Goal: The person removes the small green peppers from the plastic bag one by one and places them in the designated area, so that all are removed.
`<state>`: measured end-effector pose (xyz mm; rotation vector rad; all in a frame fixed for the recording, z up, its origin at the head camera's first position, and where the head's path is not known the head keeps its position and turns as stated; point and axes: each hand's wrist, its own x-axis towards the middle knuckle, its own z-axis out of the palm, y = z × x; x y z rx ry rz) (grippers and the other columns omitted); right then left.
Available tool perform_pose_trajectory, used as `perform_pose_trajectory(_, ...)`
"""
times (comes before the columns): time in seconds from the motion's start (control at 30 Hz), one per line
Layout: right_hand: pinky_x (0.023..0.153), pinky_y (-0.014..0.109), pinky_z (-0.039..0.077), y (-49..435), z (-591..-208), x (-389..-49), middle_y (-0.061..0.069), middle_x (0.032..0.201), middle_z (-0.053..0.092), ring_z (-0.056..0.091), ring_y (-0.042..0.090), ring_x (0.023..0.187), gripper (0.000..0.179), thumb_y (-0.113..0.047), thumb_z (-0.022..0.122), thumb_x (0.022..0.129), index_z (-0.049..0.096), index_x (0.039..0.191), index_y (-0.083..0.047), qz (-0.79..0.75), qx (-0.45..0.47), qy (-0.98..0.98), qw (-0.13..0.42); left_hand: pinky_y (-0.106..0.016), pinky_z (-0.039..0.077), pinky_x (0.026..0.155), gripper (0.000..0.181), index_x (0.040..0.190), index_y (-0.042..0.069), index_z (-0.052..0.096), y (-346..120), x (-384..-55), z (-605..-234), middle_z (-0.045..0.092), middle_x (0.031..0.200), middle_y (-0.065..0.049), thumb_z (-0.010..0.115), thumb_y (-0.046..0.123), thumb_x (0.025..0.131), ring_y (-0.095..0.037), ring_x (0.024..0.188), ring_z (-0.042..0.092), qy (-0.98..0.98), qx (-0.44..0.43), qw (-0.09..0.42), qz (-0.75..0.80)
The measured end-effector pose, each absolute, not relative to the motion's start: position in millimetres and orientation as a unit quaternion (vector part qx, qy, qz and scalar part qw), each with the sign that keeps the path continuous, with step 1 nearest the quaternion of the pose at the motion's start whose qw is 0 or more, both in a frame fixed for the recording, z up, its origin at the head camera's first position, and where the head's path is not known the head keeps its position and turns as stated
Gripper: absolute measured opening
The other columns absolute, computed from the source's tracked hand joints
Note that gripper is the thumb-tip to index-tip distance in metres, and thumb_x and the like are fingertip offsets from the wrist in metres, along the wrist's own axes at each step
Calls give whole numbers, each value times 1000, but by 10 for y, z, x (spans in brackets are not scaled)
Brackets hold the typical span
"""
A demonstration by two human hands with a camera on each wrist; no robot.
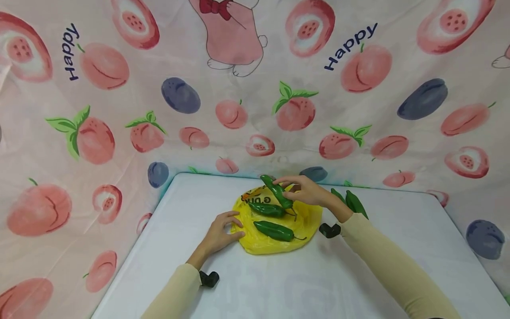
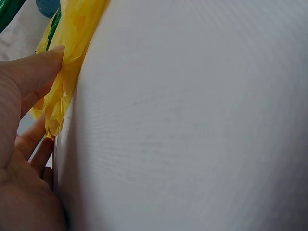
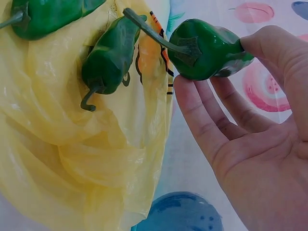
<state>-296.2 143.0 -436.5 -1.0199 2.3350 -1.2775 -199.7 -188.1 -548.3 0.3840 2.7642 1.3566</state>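
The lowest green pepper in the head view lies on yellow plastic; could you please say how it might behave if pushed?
The pepper would probably keep its shape, since its skin looks smooth and taut. It may be slippery, given the glossy highlights. Its rounded body could roll, though the crinkled yellow plastic beneath might shift with it.

Two peppers lie on the bag, left of other peppers.
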Motion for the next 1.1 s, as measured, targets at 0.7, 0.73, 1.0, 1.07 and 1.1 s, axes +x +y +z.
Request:
perform_pose_trajectory(0.7,93,46,57,1538,-4406,-2934,15,139,60,59,37,123,43,-11,67,100,60,142,-14,-436,-347,819,134,-60,25,120,14,95,24,73,-1873,-2009,-5460,55,148,-7,84,27,87,-35,145,38,891,134,17,434)
perform_pose_trajectory(0.73,93,47,57,1550,-4400,-2928,15,138,60,59,38,123,43,-10,67,100,60,142,-14,-435,-347,820,132,-60,25,120,14,96,24,73,-1873,-2008,-5459,55,148,-6,85,27,87,-35,145,38,891,133,17,434)
perform_pose_trajectory(1.0,90,43,59,1726,-4347,-2890,15,139,59,60,37,122,43,-8,67,99,61,141,-12,-428,-329,832,130,-60,24,121,15,96,23,73,-1885,-2007,-5467,55,148,-6,85,27,87,-35,145,38,889,137,20,436)
perform_pose_trajectory(1.07,89,42,59,1789,-4332,-2883,16,139,59,61,37,120,43,-8,67,100,61,141,-13,-427,-321,835,131,-60,25,120,15,96,23,73,-1890,-2011,-5475,55,148,-6,85,27,87,-35,145,38,890,137,20,435)
perform_pose_trajectory(1.1,88,41,59,1821,-4321,-2877,17,139,59,61,38,119,42,-9,67,100,61,141,-12,-426,-318,837,131,-60,25,120,15,96,24,73,-1893,-2013,-5478,54,148,-5,84,28,87,-34,145,38,890,137,21,435)
